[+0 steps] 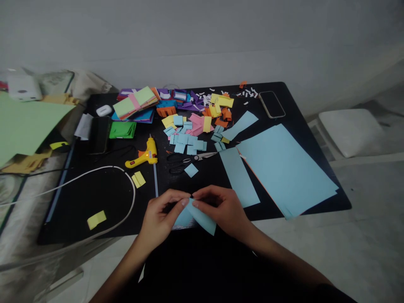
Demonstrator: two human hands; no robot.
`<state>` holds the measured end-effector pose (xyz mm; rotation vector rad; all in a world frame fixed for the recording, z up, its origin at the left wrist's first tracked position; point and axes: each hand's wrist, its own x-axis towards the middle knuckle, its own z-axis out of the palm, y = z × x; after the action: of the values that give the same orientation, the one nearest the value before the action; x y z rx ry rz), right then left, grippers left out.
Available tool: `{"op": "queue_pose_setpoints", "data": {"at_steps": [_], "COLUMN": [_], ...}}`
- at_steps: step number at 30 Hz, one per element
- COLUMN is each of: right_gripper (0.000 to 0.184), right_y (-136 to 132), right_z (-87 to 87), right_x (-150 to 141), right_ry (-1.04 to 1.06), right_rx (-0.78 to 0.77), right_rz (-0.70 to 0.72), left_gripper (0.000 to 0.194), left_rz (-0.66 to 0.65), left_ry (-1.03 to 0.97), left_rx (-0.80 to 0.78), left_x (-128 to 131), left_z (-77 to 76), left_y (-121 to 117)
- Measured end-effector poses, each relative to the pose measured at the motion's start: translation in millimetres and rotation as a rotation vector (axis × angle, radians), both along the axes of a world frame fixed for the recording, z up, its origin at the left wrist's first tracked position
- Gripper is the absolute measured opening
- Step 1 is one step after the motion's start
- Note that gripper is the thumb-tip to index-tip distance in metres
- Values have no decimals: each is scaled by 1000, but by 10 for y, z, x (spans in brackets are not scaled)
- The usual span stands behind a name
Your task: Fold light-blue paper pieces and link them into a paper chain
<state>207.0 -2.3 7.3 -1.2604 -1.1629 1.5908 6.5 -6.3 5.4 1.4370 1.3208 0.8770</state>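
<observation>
Left hand (164,214): pinching a thin, light-blue paper strip (204,219) by its top.
Right hand (226,206): pinching beside it, nearer the loose end.
Strip's lie: between both hands, long axis slanting down-right, at the near edge of the smooth black table (94,189).
Beyond: black-handled metal scissors (196,158), yellow plastic glue gun (147,156).

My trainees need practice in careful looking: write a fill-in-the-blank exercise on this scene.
1. The bare left hand and bare right hand pinch paper coloured light ____.
2. In the picture, the yellow plastic glue gun lies to the ____ of the black-handled metal scissors.
3. Across the rectangular, green-topped paper stack lies a narrow band coloured ____.
Missing words: blue; left; pink.
</observation>
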Motion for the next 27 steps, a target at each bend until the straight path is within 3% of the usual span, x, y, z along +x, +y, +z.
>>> {"op": "queue_pose_setpoints", "data": {"at_steps": [9,18,23,27], "right_gripper": [15,15,16,16], "right_y": [2,12,15,28], "right_z": [5,-24,-50,-39], "right_x": [18,14,9,21], "right_ry": [-42,-7,7,5], "right_rx": [-6,-16,-43,-46], "right_rz": [13,-3,9,24], "left_gripper": [20,35,28,27], "left_rz": [-60,24,-88,-74], "left_ry": [25,8,24,18], "left_rx": [-47,-55,-37,-28], "left_x": [7,51,28,27], "left_z": [27,-40,-12,-30], "left_y": [3,-49,-9,-17]}}
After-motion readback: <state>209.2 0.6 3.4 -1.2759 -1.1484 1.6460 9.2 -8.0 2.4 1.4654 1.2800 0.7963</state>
